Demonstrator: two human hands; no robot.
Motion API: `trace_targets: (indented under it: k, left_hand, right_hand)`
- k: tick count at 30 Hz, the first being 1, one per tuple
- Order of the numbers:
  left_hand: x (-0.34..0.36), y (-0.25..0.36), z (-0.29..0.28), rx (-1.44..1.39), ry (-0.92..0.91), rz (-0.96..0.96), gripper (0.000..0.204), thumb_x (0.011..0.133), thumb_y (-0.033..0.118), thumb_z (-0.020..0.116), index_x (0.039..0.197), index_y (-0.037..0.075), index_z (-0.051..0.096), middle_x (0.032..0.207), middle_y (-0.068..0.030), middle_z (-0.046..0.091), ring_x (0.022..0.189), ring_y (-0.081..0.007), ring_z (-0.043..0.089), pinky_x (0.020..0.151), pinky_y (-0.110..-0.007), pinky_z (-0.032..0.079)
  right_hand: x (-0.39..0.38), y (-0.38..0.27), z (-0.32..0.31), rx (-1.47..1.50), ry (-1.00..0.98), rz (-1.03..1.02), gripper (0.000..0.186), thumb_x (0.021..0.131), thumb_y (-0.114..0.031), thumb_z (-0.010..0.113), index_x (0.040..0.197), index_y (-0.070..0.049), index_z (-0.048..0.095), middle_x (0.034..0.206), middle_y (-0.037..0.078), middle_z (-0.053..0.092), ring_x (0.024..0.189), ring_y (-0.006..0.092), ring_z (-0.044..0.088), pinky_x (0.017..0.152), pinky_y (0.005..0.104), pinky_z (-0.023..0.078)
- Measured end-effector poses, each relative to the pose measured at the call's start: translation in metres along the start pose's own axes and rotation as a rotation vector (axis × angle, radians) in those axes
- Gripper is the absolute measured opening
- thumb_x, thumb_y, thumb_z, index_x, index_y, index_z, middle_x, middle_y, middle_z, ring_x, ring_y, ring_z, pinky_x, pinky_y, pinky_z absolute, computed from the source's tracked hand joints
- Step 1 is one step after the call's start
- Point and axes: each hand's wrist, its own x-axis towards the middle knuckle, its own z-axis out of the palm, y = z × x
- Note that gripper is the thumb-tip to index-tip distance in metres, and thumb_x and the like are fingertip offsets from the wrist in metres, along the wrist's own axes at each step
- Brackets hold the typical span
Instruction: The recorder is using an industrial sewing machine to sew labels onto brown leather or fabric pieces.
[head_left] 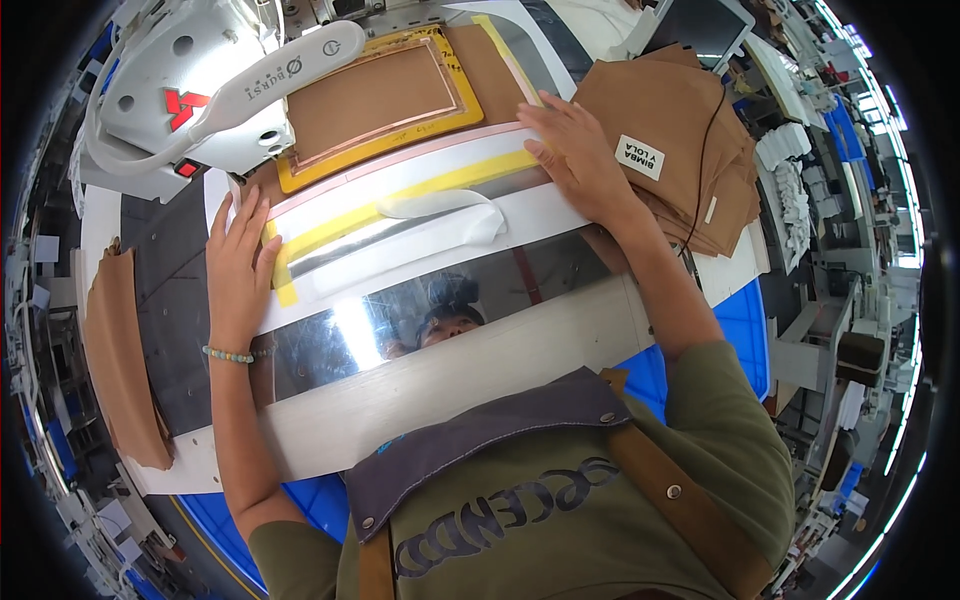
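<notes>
My left hand (238, 262) lies with fingers stretched out along the left edge of a white sheet (410, 272), beside a brown fabric piece (500, 75). At the far right end of the same sheet, my right hand (578, 160) rests with fingers extended and thumb apart, by the fabric's right edge. Yellow tape strips (400, 205) run across the sheet, and a curled white strip (470, 215) lies loosely on it. Beyond the sheet, a yellow frame (390, 130) sits on the brown fabric, partly below the machine head. Neither hand grips anything visible.
A white sewing machine head (165, 80) with a white lamp (285, 80) overhangs the far left. Brown fabric pieces are stacked (690, 110) at right, a dark cable across them. More folded brown fabric (125, 360) lies left. A shiny metal plate (430, 320) lies nearer me.
</notes>
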Motion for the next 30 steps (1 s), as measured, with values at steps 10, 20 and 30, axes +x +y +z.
trace_targets:
  k: [10,20,30]
  left_hand:
    - [-0.002,-0.001,-0.004,-0.008,0.071,-0.028,0.046,0.104,0.023,0.065,0.147,0.006,0.065,0.163,-0.0153,0.051,0.154,-0.0376,0.041,0.125,-0.049,0.035]
    - [-0.007,-0.010,-0.010,-0.089,0.242,-0.095,0.054,0.104,0.028,0.066,0.155,0.009,0.057,0.168,-0.0166,0.043,0.153,-0.0411,0.039,0.125,-0.050,0.032]
    - [-0.007,-0.004,-0.009,-0.066,0.127,-0.094,0.053,0.103,0.032,0.067,0.152,0.013,0.061,0.169,-0.0177,0.041,0.154,-0.0399,0.040,0.125,-0.048,0.035]
  right_hand:
    - [0.004,0.000,0.006,-0.129,-0.055,0.020,0.053,0.111,-0.042,0.053,0.152,-0.009,0.058,0.165,0.011,0.048,0.157,0.0356,0.034,0.126,0.0603,0.026]
    - [0.002,0.000,0.004,-0.175,-0.075,0.013,0.049,0.113,-0.038,0.049,0.152,-0.012,0.060,0.168,0.010,0.045,0.158,0.0354,0.034,0.128,0.0565,0.024]
    - [0.002,-0.003,0.004,-0.166,-0.068,0.020,0.048,0.114,-0.038,0.047,0.152,-0.011,0.060,0.167,0.011,0.046,0.157,0.0360,0.035,0.128,0.0566,0.025]
